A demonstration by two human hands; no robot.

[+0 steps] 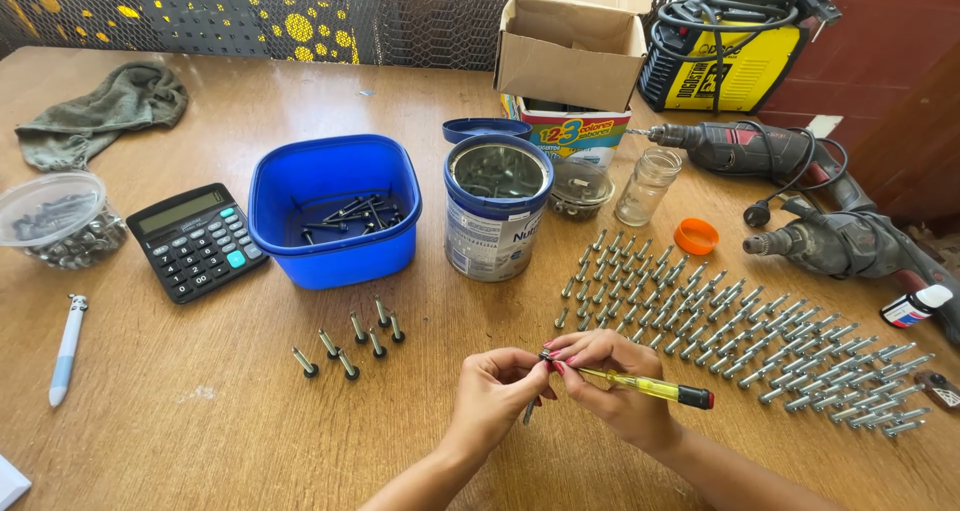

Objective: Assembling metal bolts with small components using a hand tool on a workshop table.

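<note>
My left hand (497,391) pinches a small dark bolt (529,409) that hangs down from its fingertips. My right hand (612,381) grips a yellow-handled screwdriver (640,385) with a black and red end, its tip meeting the bolt at my left fingers. Both hands hover over the wooden table (200,431) near its front edge. Several upright bolts (348,343) stand in a small group to the left of my hands. Rows of several silver bolts (740,331) lie to the right.
A blue plastic tub (334,211) holds dark bolts. Beside it stand a metal tin (497,206), a calculator (197,239), a glass jar (647,186) and an orange lid (696,236). Two electric drills (830,196), a yellow machine (722,46), a cardboard box (572,41) and a cloth (105,109) lie farther back.
</note>
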